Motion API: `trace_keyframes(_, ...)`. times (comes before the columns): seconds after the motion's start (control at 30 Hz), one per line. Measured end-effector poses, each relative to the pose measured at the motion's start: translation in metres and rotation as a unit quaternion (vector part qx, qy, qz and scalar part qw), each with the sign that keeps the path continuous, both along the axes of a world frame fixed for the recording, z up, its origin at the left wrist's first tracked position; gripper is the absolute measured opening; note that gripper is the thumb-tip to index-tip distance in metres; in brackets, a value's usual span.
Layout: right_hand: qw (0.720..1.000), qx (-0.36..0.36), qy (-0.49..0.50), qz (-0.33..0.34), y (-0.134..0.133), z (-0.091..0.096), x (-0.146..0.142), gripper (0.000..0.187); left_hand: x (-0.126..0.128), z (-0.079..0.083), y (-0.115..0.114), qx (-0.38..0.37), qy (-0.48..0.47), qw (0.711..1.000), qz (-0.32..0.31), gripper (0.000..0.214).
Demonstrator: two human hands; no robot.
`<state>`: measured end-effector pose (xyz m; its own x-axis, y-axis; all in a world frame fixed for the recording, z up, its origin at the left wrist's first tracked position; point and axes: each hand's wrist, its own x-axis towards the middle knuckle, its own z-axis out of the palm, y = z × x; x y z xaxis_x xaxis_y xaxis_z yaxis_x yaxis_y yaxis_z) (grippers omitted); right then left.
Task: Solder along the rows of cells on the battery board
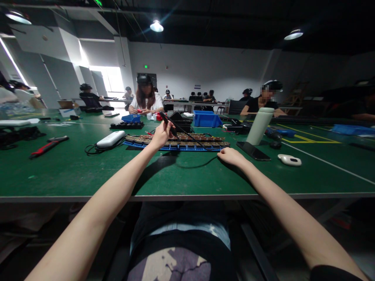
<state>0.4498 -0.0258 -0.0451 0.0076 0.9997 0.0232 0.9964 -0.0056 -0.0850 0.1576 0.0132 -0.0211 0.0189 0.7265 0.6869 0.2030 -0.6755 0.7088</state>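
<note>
My left hand (pixel 161 134) is raised above the green table (pixel 73 171) and closed around a black pen-shaped tool (pixel 169 123) whose cable (pixel 193 142) trails down to the right. Under it lies a long flat rack of brown and gold strips on a blue base (pixel 178 142). My right hand (pixel 231 155) rests on the table at the rack's right end, fingers curled where the cable ends; whether it pinches the cable is hidden.
A white oblong device (pixel 110 139) with a black cord lies left of the rack. A pale green bottle (pixel 259 126) stands by a black phone (pixel 253 151) and a white gadget (pixel 289 159). Red-handled pliers (pixel 47 146) lie far left. Blue bins (pixel 206 118) and several seated people are beyond.
</note>
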Motion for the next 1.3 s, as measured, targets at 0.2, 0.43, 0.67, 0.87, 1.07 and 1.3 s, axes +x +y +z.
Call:
trace_keyframes(0.2, 1.000, 0.004, -0.005, 0.003, 0.0011, -0.0007, 0.0002, 0.035, -0.0002, -0.0015, 0.0022, 0.004, 0.000, 1.000, -0.006, 0.031)
trace_keyframes(0.43, 1.000, 0.003, -0.001, 0.001, -0.0006, 0.0005, -0.0001, 0.035, 0.0000, -0.0038, 0.0046, 0.019, -0.002, 1.000, -0.009, 0.031)
trace_keyframes(0.67, 1.000, 0.002, 0.002, 0.002, 0.0002, 0.0001, 0.0001, 0.034, -0.0002, -0.0034, 0.0032, 0.035, -0.008, 0.999, 0.001, 0.030)
trace_keyframes(0.87, 1.000, 0.000, 0.000, 0.001, -0.0012, 0.0012, -0.0005, 0.035, 0.0014, -0.0013, -0.0013, 0.041, 0.003, 0.999, -0.008, 0.029)
trace_keyframes(1.07, 1.000, 0.002, -0.004, 0.001, -0.0010, 0.0012, -0.0005, 0.034, 0.0022, -0.0011, -0.0019, 0.046, 0.004, 0.999, -0.015, 0.031)
trace_keyframes(1.3, 1.000, 0.003, -0.005, 0.003, 0.0022, -0.0007, 0.0003, 0.034, 0.0039, 0.0003, -0.0040, 0.056, 0.005, 0.998, -0.032, 0.032)
